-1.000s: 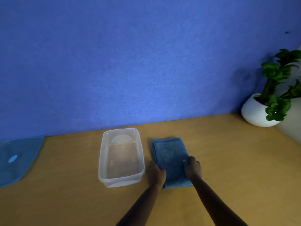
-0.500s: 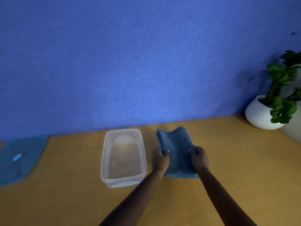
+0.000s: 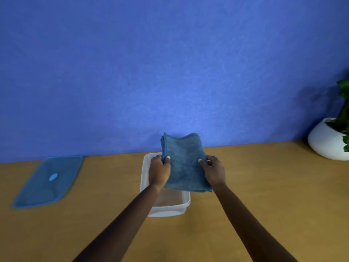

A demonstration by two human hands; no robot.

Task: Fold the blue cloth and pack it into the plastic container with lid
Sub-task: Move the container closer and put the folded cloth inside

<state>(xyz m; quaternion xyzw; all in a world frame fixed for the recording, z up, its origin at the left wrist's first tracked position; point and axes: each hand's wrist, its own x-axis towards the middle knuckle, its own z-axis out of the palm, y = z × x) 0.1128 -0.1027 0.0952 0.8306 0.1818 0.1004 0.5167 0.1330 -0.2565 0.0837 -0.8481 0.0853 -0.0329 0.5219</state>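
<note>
The folded blue cloth point(image 3: 184, 161) is lifted off the table and hangs over the clear plastic container point(image 3: 170, 208), covering much of its far part. My left hand point(image 3: 159, 172) grips the cloth's left edge, thumb on top. My right hand point(image 3: 214, 172) pinches its right edge. The cloth's far end tilts upward toward the wall. The container stands open on the wooden table, and only its near wall and left rim show. The blue lid point(image 3: 47, 182) lies flat on the table at the far left, apart from the container.
A white pot with a green plant point(image 3: 328, 140) stands at the right edge by the blue wall point(image 3: 170, 72). The wooden table point(image 3: 273, 186) stretches bare to the right of the container and in front of it.
Both hands took hold of the cloth's sides, lifted it off the table and carried it left, from beside the container to above it.
</note>
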